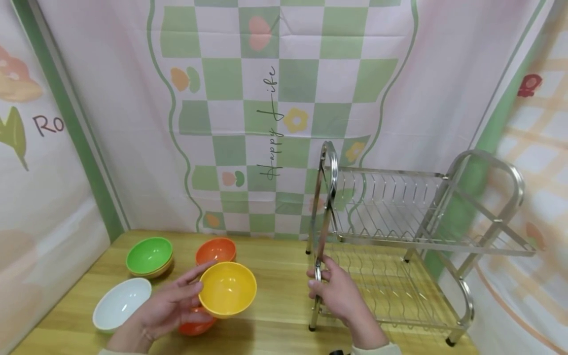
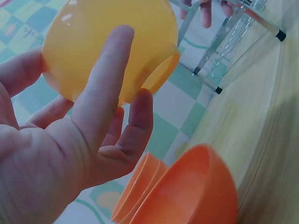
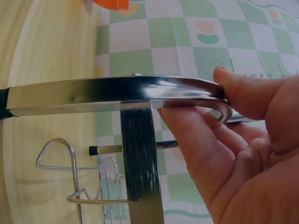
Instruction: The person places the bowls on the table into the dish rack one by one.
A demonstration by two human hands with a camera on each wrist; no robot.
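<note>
Bowl and rack are both held in the head view. The round, glossy yellow bowl [image 1: 230, 290] is gripped at its outer side by the left hand [image 1: 161, 308], above the wood-grained desk [image 1: 275, 305]. Round orange bowls [image 1: 216, 250] are partly hidden by it; a round green bowl [image 1: 150, 255] and a white bowl [image 1: 122, 303] are seen farther left. The two-tier silvery metal rack [image 1: 421, 243] is grasped at its left upright by the right hand [image 1: 341, 293].

From the left wrist, the yellow bowl is shown supported by fingers [image 2: 105, 79]. From the right wrist, the rack's frame is shown pinched.
</note>
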